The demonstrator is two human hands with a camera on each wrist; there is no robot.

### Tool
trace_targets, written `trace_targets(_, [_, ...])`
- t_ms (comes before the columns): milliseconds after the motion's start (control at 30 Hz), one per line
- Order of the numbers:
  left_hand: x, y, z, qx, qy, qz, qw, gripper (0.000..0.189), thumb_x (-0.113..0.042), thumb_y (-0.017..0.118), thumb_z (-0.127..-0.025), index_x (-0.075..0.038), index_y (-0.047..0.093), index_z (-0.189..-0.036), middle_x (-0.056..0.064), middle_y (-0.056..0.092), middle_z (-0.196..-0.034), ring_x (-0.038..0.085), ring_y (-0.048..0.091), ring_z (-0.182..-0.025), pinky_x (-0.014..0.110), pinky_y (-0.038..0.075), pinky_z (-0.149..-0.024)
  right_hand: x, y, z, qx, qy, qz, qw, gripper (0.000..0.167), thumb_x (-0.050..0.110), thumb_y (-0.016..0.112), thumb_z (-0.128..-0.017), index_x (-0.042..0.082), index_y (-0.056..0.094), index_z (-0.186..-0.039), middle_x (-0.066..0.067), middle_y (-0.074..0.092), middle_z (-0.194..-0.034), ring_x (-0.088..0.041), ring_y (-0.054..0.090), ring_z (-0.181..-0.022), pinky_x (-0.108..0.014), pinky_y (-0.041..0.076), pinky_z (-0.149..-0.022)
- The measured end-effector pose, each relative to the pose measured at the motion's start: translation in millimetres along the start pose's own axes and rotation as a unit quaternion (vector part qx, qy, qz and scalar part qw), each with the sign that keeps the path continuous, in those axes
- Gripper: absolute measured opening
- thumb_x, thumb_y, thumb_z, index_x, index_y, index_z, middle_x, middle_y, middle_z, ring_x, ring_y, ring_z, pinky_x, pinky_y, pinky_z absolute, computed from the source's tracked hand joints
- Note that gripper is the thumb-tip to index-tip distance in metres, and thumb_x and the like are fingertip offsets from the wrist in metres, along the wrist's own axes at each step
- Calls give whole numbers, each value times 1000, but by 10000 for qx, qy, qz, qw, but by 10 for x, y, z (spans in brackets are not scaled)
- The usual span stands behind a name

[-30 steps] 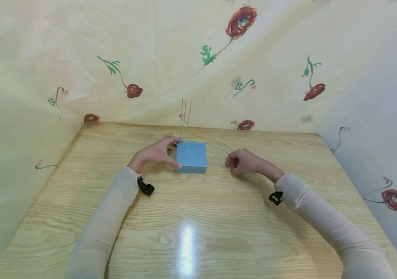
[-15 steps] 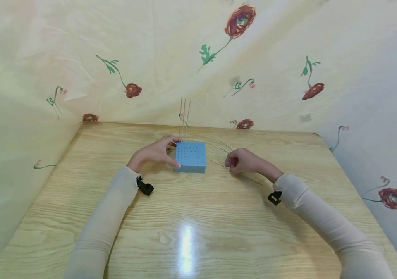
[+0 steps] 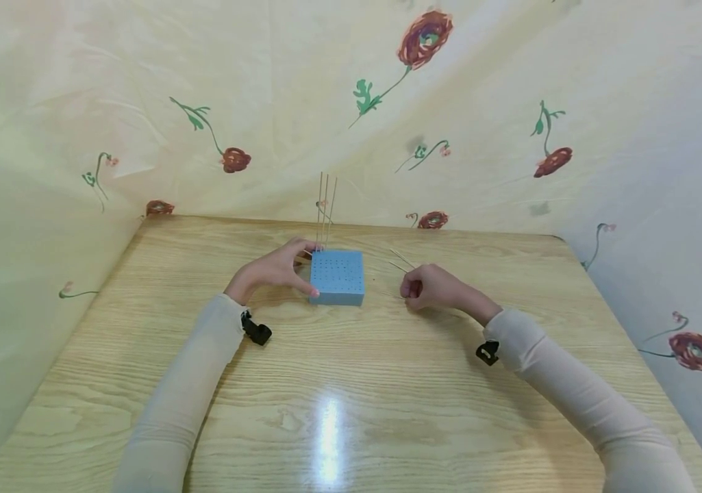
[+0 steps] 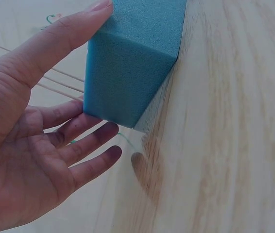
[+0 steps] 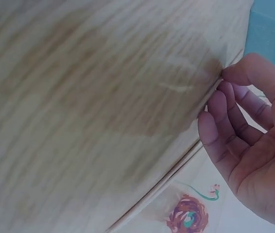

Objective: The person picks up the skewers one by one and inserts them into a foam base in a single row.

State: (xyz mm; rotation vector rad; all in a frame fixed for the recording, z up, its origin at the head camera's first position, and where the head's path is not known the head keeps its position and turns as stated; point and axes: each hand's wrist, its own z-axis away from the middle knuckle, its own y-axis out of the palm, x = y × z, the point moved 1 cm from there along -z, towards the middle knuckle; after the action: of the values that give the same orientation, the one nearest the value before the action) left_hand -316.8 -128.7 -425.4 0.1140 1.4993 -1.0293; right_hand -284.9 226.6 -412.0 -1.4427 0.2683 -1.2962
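Blue foam block [image 3: 338, 274], rectangular, its top pitted with rows of small holes; sits flat on the pale wood-grain table [image 3: 252, 424], between the two hands. Three thin wooden skewers [image 3: 320, 205], standing near-upright at the block's far left corner, one leaning slightly right.

Left hand [image 3: 274, 267]: spread wide in a C about the block's left side, holding it; thumb on the near left corner, fingers at the far left corner, the last two apart from the foam in the left wrist view.

Right hand [image 3: 433, 285]: narrow, thumb and forefinger pinching a thin wooden stick [image 3: 396, 296], mostly hidden. Two loose sticks [image 3: 403, 258], thin and wooden, projecting on the far side of that hand, right of the block.

Cream sleeves [image 3: 172, 404], two, each with a black wrist mount [image 3: 257, 331]. Cream cloth backdrop [image 3: 301, 89], printed with red flowers and green stems, behind the table.
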Motion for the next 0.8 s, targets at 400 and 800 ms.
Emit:
trace_targets(400, [12,1,-9,-4,-15,62,10000,97,-21,90,-82,-11,34,-160,11,28,-164,37,29,-151,61,28,-123,-24,47,24,-216,-73,428,9988,14,4,73,-79,16,66,-75,5,60,-71,-10,52,-66,-27,42,-63])
trace_targets(800, [1,11,5,-19,12,86,10000,96,-21,90,-81,-10,35,-159,12,28,-164,37,30,-151,60,29,-123,-3,66,23,-681,-169,446,9965,9,6,73,-77,14,70,-77,3,65,-73,-10,55,-68,-25,45,-64])
